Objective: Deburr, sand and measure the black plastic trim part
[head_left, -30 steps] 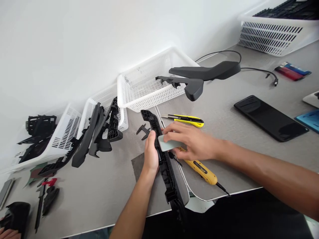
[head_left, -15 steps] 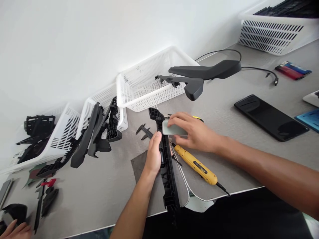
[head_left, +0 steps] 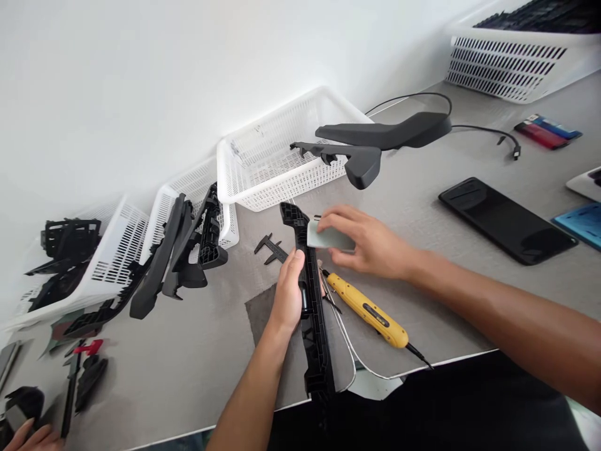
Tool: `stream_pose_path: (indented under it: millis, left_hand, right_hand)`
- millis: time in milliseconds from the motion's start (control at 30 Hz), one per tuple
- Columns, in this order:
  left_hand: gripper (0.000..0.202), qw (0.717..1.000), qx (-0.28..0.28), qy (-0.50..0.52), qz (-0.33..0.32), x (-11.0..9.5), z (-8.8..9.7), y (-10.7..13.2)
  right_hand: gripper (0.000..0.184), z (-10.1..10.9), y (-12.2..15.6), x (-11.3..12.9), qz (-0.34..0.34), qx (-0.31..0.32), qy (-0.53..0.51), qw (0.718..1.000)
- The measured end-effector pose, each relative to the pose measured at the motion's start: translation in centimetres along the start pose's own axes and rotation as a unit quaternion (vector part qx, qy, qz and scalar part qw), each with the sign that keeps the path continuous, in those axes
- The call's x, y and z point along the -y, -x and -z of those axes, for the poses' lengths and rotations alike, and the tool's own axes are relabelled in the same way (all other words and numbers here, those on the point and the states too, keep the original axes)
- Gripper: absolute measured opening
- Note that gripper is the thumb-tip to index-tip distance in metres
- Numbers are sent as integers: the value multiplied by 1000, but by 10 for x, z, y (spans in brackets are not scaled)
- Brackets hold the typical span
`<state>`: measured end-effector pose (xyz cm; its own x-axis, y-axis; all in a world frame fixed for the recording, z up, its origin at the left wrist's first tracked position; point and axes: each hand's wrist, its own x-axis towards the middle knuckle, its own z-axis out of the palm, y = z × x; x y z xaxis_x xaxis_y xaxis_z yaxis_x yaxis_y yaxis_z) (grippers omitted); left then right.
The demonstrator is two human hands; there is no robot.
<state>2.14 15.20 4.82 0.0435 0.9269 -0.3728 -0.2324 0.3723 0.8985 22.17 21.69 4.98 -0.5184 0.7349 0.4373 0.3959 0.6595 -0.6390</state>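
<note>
My left hand (head_left: 287, 294) is wrapped round the middle of a long black plastic part (head_left: 312, 313) that stands on edge on the grey table (head_left: 188, 357) and reaches past its front edge. My right hand (head_left: 370, 244) pinches a small grey-green block (head_left: 328, 238) and presses it against the upper end of the part. Just below my right hand lies a yellow tool with a cable (head_left: 369, 310). A small black caliper (head_left: 270, 247) lies left of the part's top.
Three white baskets (head_left: 272, 156) (head_left: 197, 188) (head_left: 113, 250) line the wall, with black parts (head_left: 188, 250) leaning on them. A black moulded part (head_left: 385, 134) rests beside the middle basket. A black phone (head_left: 507, 219) lies right. Another person's hand (head_left: 32, 435) shows bottom left.
My right hand slid the grey block up along the black part towards its far end, covering the yellow knife. My left hand shifted its grip slightly up.
</note>
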Motion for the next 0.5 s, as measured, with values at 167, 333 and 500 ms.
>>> stream_pose_path:
  millis: [167,333,500]
  left_hand:
    - [58,997,70,-39,4,0,1,4]
    - [56,998,56,-37,-3,-1,2,2]
    - [53,999,-32,15,-14,0,5,-5]
  right_hand:
    - [31,4,-3,-12,-22,-74,35,996]
    - [30,4,-4,-12,-4,-62,27,998]
    - [33,-3,1,5,45,34,-11,998]
